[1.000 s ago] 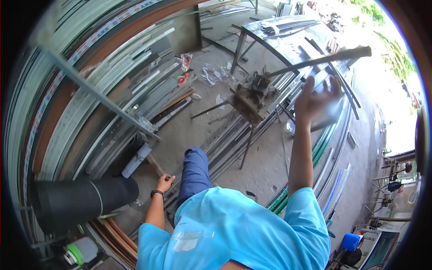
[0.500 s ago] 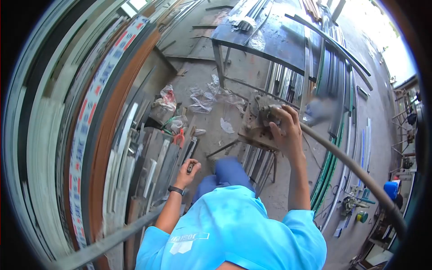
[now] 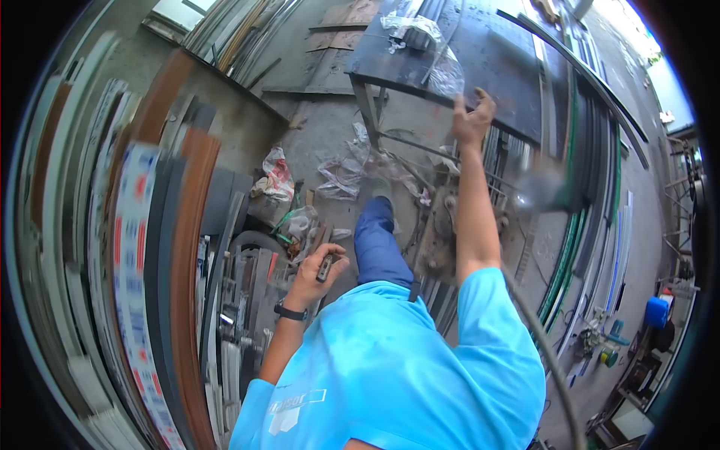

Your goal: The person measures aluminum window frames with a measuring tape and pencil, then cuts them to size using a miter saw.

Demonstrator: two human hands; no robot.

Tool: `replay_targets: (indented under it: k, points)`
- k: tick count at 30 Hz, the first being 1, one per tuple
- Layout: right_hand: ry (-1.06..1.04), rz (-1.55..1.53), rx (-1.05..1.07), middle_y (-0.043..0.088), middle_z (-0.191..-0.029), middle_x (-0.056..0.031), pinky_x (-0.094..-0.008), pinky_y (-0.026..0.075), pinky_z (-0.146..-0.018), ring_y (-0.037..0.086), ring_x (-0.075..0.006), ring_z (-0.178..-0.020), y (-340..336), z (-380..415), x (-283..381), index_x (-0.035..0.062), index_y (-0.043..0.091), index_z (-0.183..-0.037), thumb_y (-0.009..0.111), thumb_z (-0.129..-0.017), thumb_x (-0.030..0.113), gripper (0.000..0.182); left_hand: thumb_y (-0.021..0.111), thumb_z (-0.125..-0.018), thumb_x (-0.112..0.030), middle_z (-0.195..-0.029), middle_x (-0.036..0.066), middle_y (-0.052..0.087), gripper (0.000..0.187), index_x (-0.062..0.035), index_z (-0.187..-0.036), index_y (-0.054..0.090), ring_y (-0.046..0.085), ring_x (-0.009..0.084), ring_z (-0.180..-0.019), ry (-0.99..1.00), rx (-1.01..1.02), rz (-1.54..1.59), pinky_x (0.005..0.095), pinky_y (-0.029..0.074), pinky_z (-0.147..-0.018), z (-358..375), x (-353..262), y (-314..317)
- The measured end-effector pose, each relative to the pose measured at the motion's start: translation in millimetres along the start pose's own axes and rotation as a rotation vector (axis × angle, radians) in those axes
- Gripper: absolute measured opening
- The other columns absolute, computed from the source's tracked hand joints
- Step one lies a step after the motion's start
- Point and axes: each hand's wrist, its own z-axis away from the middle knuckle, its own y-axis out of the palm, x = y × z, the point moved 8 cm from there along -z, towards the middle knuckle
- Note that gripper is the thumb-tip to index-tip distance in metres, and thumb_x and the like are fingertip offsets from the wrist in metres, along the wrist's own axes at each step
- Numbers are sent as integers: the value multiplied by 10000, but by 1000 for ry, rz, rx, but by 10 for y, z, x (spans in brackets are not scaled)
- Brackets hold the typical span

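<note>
In my left hand (image 3: 313,273), the fingers curl round a small dark metal piece (image 3: 324,268), about finger-long. A black watch (image 3: 289,312) sits on that wrist. My right hand (image 3: 472,118) is stretched forward, thumb and fingers apart, with nothing in it. It overlaps the near edge of a dark metal-topped table (image 3: 499,71), close to a crumpled plastic wrapper (image 3: 448,73) on the tabletop. Beneath my right forearm stands a small, worn machine stand (image 3: 442,225), partly hidden by the arm.
Long metal and brown profiles (image 3: 196,202) stand racked on the left. Plastic bags (image 3: 341,169) and a red-and-white bag (image 3: 277,176) litter the floor ahead. Green and dark bars (image 3: 562,255) lie along the right, with a blue container (image 3: 658,312) beyond. A hose (image 3: 551,352) passes at my right side.
My right hand has left the machine stand and reached forward to the table edge. My left hand, still holding the metal piece, has risen slightly. One leg has stepped forward and the view has shifted.
</note>
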Motion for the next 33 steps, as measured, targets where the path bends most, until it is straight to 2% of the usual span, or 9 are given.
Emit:
replay_targets:
  k: [4, 7, 9, 14, 20, 24, 26, 29, 33]
  points:
    - [-113, 311, -118, 596, -1300, -196, -496, 379, -1096, 535, -384, -1246, 909, -804, -1052, 28, 583, -1308, 728, -900, 342, 535, 714, -991, -261, -1007, 95, 743, 290, -53, -1178, 635, 708, 175, -954, -39, -101, 11, 323, 538, -845, -1193, 126, -271]
    - [-53, 407, 25, 535, -1412, -178, -531, 302, -1157, 445, -375, -1367, 1403, -846, -1486, 60, 540, -1372, 675, -945, 383, 552, 698, -1004, -251, -973, 84, 738, 255, -58, -1159, 636, 702, 162, -918, -111, -213, 53, 317, 538, -837, -2025, 500, -326]
    - [4, 502, 161, 478, -1496, -158, -559, 240, -1193, 370, -368, -1445, 1627, -900, -1564, 81, 510, -1413, 634, -978, 411, 560, 668, -1026, -204, -969, 60, 744, 200, -46, -1144, 635, 700, 135, -926, -205, -239, 70, 304, 546, -881, -2561, 806, -341]
    - [41, 609, 222, 426, -1562, -144, -613, 168, -1215, 307, -372, -1504, 1737, -820, -1595, 97, 488, -1443, 591, -1009, 424, 553, 615, -1060, -329, -958, 61, 728, 241, -97, -1113, 651, 648, 70, -815, -544, -413, 529, 216, 496, -677, -3389, 1528, -378]
    - [65, 591, 311, 438, -1558, -153, -626, 163, -1213, 334, -385, -1491, 1713, -880, -1507, 86, 500, -1421, 561, -1026, 398, 507, 569, -1047, -480, -904, 65, 711, 409, -84, -1054, 669, 670, 130, -816, -755, -529, 478, 277, 502, -677, -4415, 1815, -741]
    - [63, 624, 343, 452, -1548, -163, -600, 176, -1216, 360, -395, -1471, 1757, -891, -1538, 48, 505, -1404, 543, -1031, 414, 523, 572, -1033, -436, -931, 78, 711, 383, -71, -1096, 669, 671, 182, -788, -219, -591, -315, 336, 531, -734, -5140, 2036, -1270]
    - [51, 611, 354, 454, -1537, -184, -576, 198, -1215, 367, -402, -1460, 1775, -914, -1521, 19, 506, -1391, 528, -1038, 423, 537, 630, -999, -386, -838, 81, 693, 332, -57, -1005, 673, 675, 189, -784, -157, -700, -263, 353, 522, -718, -5495, 1921, -1506]
    - [54, 562, 323, 451, -1515, -220, -546, 239, -1206, 373, -409, -1447, 1820, -950, -1471, -20, 488, -1388, 502, -1054, 424, 556, 622, -999, -365, -827, 81, 688, 329, -47, -942, 685, 670, 186, -773, -293, -737, 387, 359, 517, -730, -6071, 2039, -1686]
    - [-33, 618, 228, 432, -1487, -238, -536, 290, -1193, 380, -400, -1435, 1798, -1078, -1462, -43, 430, -1415, 458, -1080, 407, 561, 631, -986, -351, -826, 80, 687, 327, -34, -932, 688, 655, 154, -760, -461, -573, 338, 334, 514, -715, -6944, 2878, -1739]
